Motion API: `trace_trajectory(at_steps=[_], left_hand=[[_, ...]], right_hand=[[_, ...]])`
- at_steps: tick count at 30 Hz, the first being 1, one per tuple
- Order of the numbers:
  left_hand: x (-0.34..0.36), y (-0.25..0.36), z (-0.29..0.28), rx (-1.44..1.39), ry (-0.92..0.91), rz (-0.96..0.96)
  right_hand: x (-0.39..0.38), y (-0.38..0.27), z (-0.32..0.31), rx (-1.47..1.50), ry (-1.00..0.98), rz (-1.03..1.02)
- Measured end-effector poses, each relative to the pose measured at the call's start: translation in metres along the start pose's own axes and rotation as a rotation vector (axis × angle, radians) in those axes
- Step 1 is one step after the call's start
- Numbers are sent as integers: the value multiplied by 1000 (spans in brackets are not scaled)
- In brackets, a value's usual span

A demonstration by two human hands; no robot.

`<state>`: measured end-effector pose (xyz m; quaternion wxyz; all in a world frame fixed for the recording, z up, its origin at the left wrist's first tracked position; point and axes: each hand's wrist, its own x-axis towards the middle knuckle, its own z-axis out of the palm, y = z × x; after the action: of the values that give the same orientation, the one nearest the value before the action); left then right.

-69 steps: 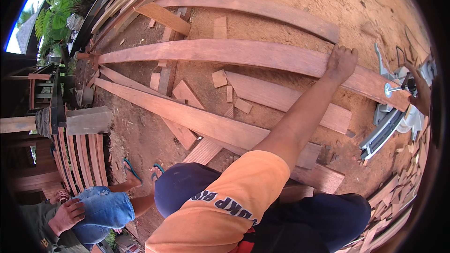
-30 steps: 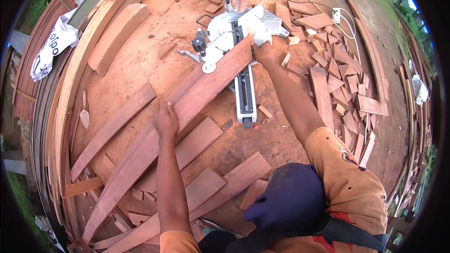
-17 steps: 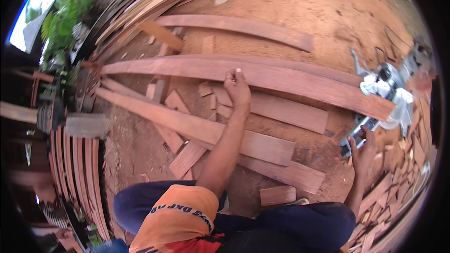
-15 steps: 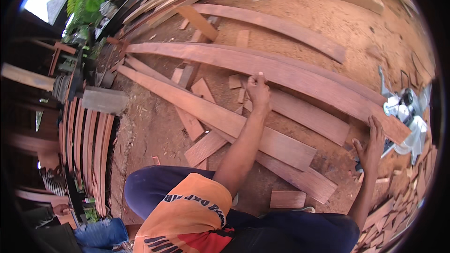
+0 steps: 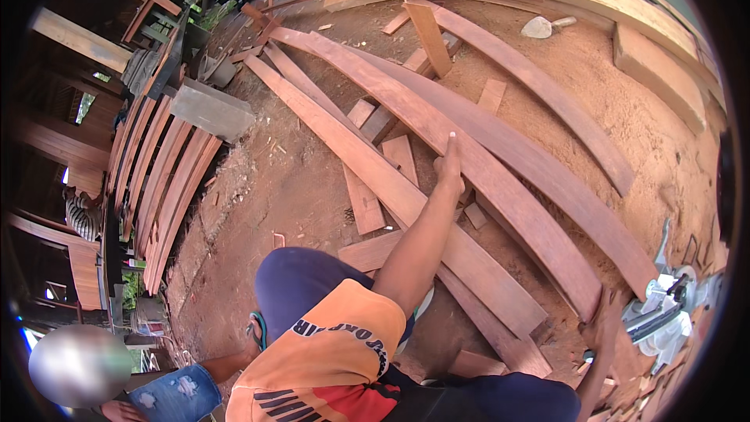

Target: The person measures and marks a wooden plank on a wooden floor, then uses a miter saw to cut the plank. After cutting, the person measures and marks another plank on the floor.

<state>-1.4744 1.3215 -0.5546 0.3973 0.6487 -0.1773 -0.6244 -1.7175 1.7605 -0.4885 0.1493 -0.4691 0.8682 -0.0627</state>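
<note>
My left hand point(image 5: 450, 168) is closed on the near edge of a long reddish-brown plank point(image 5: 531, 227), one digit stretched along its upper face. At the plank's right end is my right hand point(image 5: 605, 324), which seems to grip that end, though its fingers are partly hidden and blurred. A second long plank point(image 5: 547, 164) lies just beyond, apart from the held one toward the right. Nearer to me, another plank point(image 5: 406, 195) rests across shorter boards, with one more plank point(image 5: 500, 324) partly under it.
A power saw point(image 5: 672, 305) stands at right by wood offcuts. Beyond lie another plank point(image 5: 539, 78), a trowel point(image 5: 539, 27) and a thick timber block point(image 5: 660, 74). At left, several stacked planks point(image 5: 176, 187) sit near a grey block point(image 5: 211, 109). Another person's leg point(image 5: 176, 395) shows at lower left.
The two long planks, close together before, now lie apart, the nearer one shifted toward me. My right hand has moved down with its end. The view has turned.
</note>
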Motion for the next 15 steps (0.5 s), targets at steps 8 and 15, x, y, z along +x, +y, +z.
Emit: trace_trajectory(at_steps=[8,15], left_hand=[[-77,49,-26,-92,45,174],[-250,181,-60,141,-115,165]], right_hand=[[-82,-34,-56,290,-183,35],[-153,-65,-211,133,-339,55]])
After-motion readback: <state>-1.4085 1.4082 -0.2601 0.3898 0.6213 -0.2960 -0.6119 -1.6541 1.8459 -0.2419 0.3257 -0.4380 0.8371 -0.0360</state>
